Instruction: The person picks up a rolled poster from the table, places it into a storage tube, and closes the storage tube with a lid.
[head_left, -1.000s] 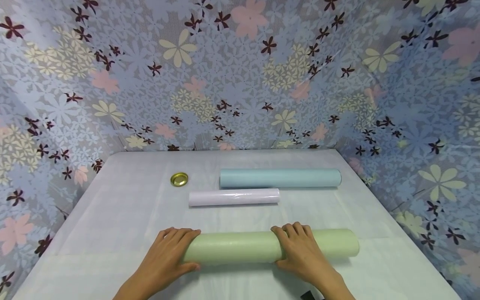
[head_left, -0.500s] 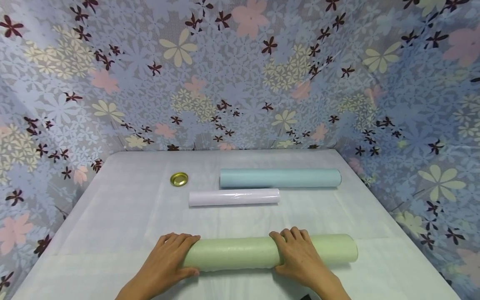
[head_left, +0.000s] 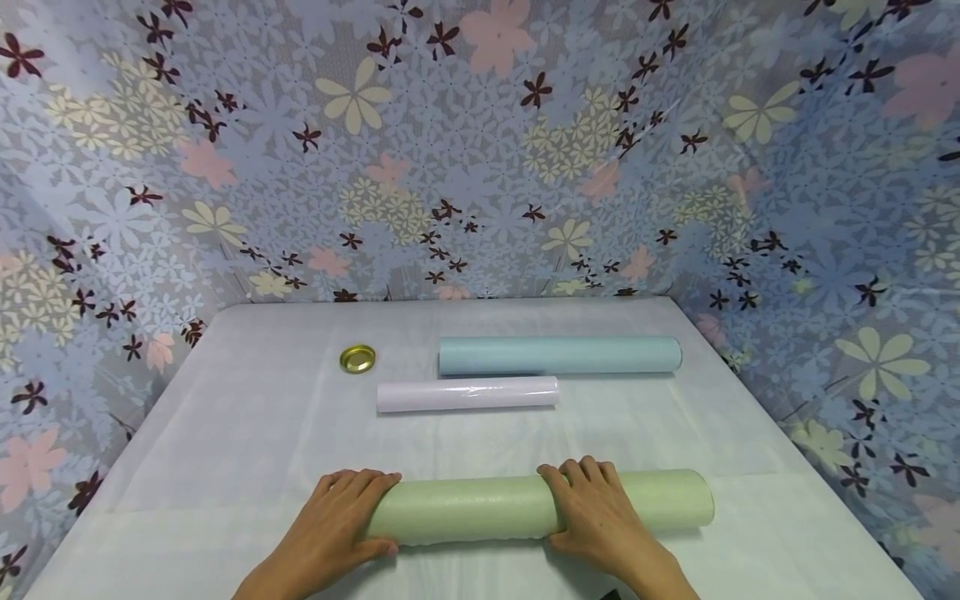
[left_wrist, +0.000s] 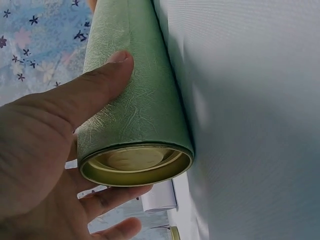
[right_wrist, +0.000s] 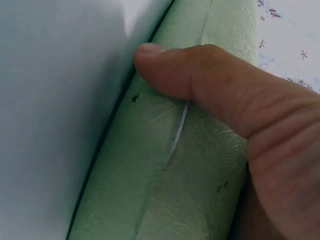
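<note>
A thick green tube [head_left: 472,508] lies crosswise near the front of the table. The left hand [head_left: 330,527] grips its left end, thumb on the near side and fingers over the far side. In the left wrist view the left hand [left_wrist: 65,135] has its thumb on the green tube [left_wrist: 135,100], whose end shows a gold metal rim. Right of the tube's middle, the right hand [head_left: 603,517] grips it. The right wrist view shows the right hand's thumb [right_wrist: 200,75] across the green tube [right_wrist: 165,180], which has a seam; its other fingers are hidden there.
Beyond the green tube, a thinner white tube [head_left: 468,394] lies on the white-covered table [head_left: 225,433]. A light blue tube [head_left: 558,356] lies behind it at the right. To their left is a round gold lid [head_left: 357,359]. Flowered cloth [head_left: 450,167] hangs behind and at both sides.
Both hands and the green tube have moved a little toward the near edge of the table. The grip of both hands looks the same, and the other objects have stayed in place.
</note>
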